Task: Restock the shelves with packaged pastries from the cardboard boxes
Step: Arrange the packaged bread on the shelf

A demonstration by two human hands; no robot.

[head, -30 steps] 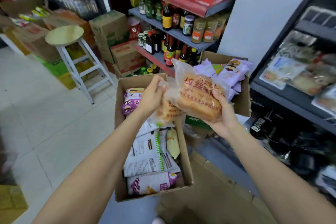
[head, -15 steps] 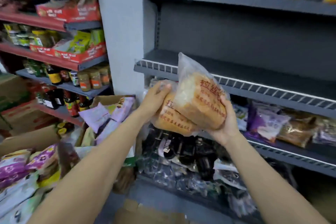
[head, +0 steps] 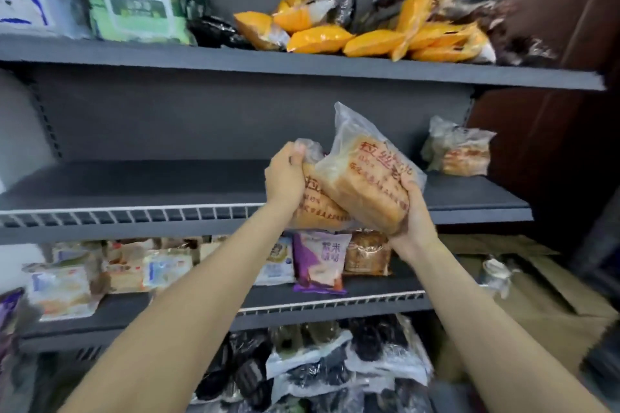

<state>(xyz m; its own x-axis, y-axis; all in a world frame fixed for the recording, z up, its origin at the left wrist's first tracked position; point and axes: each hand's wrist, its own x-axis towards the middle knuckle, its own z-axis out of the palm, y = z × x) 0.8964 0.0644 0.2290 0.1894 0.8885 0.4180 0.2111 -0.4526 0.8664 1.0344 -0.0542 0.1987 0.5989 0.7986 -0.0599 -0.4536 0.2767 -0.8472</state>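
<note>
Bread bags, crinkly clear plastic: right hand (head: 414, 211) is gripping one loaf bag (head: 365, 174) tilted, long axis up-left; left hand (head: 285, 174) is clutching second bag (head: 317, 208) before the dark metal shelf (head: 134, 184).

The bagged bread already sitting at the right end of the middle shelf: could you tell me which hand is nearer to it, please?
Right. The right hand grips a bread bag just left of and below that bagged bread; the left hand, gripping another bag, is farther left.

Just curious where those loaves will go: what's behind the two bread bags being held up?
Behind the bread bags lies a mostly bare dark shelf, with one similar bagged loaf at its right end. The spot directly behind the bags and both hands is hidden.
</note>
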